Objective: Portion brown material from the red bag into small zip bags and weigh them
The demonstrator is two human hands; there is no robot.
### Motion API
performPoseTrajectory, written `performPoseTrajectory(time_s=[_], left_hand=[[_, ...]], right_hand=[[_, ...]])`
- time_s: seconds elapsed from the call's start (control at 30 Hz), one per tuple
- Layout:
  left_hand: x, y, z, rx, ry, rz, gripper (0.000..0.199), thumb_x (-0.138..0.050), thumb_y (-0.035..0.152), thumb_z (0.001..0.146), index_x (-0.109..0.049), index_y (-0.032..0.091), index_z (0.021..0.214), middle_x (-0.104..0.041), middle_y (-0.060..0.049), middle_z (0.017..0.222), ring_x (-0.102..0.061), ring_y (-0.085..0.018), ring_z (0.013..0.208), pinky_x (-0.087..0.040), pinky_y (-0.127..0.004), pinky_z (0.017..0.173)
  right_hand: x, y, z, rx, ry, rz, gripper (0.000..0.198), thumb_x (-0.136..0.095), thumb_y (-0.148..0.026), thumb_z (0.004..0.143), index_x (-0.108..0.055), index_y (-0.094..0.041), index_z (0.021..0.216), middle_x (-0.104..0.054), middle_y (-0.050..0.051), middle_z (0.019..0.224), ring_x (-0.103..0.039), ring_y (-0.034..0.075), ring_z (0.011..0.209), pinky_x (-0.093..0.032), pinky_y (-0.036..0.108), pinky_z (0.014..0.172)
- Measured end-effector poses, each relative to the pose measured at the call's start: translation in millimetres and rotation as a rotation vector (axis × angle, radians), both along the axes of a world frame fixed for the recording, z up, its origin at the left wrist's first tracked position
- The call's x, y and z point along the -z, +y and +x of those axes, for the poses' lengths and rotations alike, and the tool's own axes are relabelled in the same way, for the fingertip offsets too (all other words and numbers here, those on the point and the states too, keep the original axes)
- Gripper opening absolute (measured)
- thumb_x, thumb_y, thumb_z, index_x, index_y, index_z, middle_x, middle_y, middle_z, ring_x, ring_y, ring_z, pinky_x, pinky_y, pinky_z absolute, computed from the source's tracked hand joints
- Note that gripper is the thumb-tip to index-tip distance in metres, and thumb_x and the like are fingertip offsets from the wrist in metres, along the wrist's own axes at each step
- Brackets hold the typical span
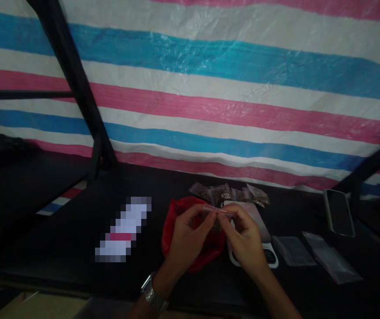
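Both my hands pinch the top strip of a small clear zip bag (214,209), which has a red line along its edge. My left hand (190,230), with a metal-band watch at the wrist, grips the strip's left part. My right hand (243,230) is closed on its right part, thumbs close together. Most of the bag's body is hidden behind my fingers. Below the hands lies an open red bag (170,230) with dark contents, hard to make out. A white kitchen scale (273,263) is partly covered by my right hand.
Several filled zip bags (225,192) lie behind the scale. Flat, clear bags (294,251) and longer clear bags (332,259) are on the right, near a phone (339,212). A pixelated item (123,230) is at left on the black table (67,239). Striped sheeting (210,102) hangs behind.
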State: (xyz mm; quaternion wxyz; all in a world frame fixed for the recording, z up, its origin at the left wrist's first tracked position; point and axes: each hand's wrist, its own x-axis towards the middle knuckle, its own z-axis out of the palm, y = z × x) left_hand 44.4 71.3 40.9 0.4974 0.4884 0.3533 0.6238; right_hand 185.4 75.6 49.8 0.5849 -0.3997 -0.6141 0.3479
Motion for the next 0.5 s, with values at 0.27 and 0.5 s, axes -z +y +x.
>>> performPoseTrajectory(time_s=[0.27,0.5], left_hand=[[3.1,-0.6,-4.1,-0.04,0.062,0.106,0.004,-0.075,0.022,0.087,-0.077,0.021,0.083,-0.077,-0.001,0.087,-0.071,-0.016,0.088,-0.055,-0.025,0.085],[-0.1,-3.2,-8.8,0.045,0.134,0.095,0.015,-0.069,0.029,0.095,-0.079,0.02,0.089,-0.078,-0.005,0.094,-0.073,-0.019,0.09,-0.057,-0.028,0.085]], right_hand=[[5.3,-4.9,3.1,-0.05,0.003,0.021,0.022,-0.071,-0.043,0.095,-0.067,-0.023,0.085,-0.063,-0.001,0.079,-0.059,0.016,0.074,-0.049,0.026,0.067],[7.6,-3.1,9.0,-0.013,0.008,0.071,0.018,-0.072,-0.038,0.096,-0.071,-0.023,0.086,-0.065,0.0,0.082,-0.058,0.016,0.076,-0.048,0.026,0.069]])
